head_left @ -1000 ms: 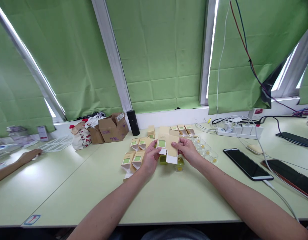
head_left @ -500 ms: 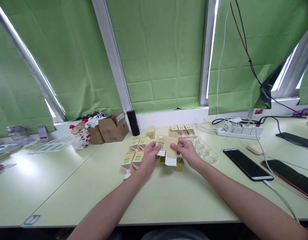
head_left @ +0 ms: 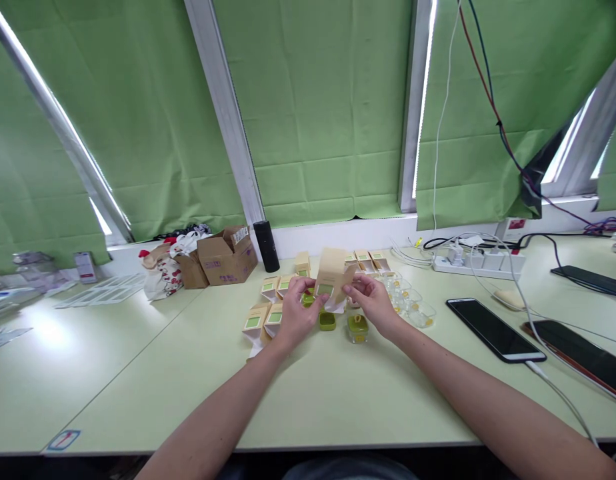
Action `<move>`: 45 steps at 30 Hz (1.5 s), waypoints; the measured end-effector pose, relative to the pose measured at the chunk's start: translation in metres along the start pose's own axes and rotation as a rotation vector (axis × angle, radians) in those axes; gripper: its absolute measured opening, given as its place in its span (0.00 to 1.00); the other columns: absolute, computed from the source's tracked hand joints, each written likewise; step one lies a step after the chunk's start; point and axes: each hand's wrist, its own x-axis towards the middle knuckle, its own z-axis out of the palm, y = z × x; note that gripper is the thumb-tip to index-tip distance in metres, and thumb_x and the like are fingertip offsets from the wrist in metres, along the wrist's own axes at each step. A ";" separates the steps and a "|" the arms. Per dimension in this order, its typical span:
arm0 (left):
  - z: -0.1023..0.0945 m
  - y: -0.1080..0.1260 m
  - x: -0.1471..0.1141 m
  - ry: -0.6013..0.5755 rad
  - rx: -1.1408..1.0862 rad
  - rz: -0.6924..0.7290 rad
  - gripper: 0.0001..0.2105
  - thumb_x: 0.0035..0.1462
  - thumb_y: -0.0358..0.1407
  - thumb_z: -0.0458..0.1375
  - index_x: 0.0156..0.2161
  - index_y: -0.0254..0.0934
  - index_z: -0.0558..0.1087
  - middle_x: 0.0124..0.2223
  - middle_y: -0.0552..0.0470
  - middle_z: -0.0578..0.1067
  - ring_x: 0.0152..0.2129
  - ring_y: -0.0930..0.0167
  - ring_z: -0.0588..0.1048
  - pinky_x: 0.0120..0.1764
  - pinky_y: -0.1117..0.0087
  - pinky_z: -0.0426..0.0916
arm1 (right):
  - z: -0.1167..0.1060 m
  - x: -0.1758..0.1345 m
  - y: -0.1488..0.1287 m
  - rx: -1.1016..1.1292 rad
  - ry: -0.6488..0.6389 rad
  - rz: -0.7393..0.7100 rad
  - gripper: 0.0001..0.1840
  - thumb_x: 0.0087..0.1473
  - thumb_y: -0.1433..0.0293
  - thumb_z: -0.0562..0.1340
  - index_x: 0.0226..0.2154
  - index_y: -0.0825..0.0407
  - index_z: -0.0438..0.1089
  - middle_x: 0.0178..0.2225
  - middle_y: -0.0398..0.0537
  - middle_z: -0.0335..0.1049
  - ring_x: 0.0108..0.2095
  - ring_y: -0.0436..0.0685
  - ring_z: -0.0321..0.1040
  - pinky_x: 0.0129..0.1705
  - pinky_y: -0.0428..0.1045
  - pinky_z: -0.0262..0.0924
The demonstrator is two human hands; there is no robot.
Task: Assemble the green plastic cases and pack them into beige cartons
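Note:
A kraft paper box (head_left: 331,268) with a small window is raised above the table between both hands, its flaps loose. My left hand (head_left: 299,312) pinches its left side, and my right hand (head_left: 372,301) grips the right edge. Just below lies a green lid (head_left: 327,321). To its right stands a small clear jar (head_left: 358,329) with a green lid. More folded kraft boxes (head_left: 255,321) are to the left of my left hand. Several clear jars (head_left: 413,308) are grouped beyond my right hand. Part of another green piece shows behind my left fingers.
Behind stand a black cylinder (head_left: 267,247) and a cardboard carton (head_left: 228,256), with a patterned bag (head_left: 162,272) beside it. On the right lie a phone (head_left: 495,329) with a charging cable and a white power strip (head_left: 478,263). Other kraft boxes (head_left: 372,261) sit at the back.
The box has gone from nearly flat to partly folded into shape, turning in my hands. The green lid and lidded jar below it show more fully now.

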 end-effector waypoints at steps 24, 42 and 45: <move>-0.011 -0.021 -0.013 -0.038 0.258 0.339 0.03 0.57 0.43 0.70 0.37 0.56 0.85 0.42 0.46 0.85 0.44 0.53 0.71 0.58 0.42 0.56 | -0.008 0.002 0.015 -0.099 0.092 -0.127 0.27 0.36 0.60 0.76 0.43 0.45 0.77 0.44 0.52 0.82 0.46 0.69 0.77 0.49 0.60 0.71; 0.004 -0.005 0.025 0.190 0.010 0.024 0.06 0.54 0.39 0.73 0.38 0.44 0.85 0.38 0.48 0.83 0.37 0.61 0.78 0.47 0.60 0.73 | -0.002 -0.009 0.012 -0.411 0.033 -0.221 0.10 0.58 0.58 0.67 0.39 0.45 0.78 0.33 0.46 0.79 0.31 0.58 0.68 0.36 0.53 0.62; 0.008 -0.013 0.052 0.188 0.027 -0.143 0.10 0.54 0.41 0.72 0.40 0.39 0.84 0.38 0.49 0.84 0.34 0.65 0.80 0.41 0.65 0.73 | 0.002 -0.016 0.010 -0.504 -0.041 -0.276 0.06 0.60 0.62 0.66 0.36 0.45 0.78 0.31 0.46 0.78 0.30 0.58 0.69 0.36 0.53 0.62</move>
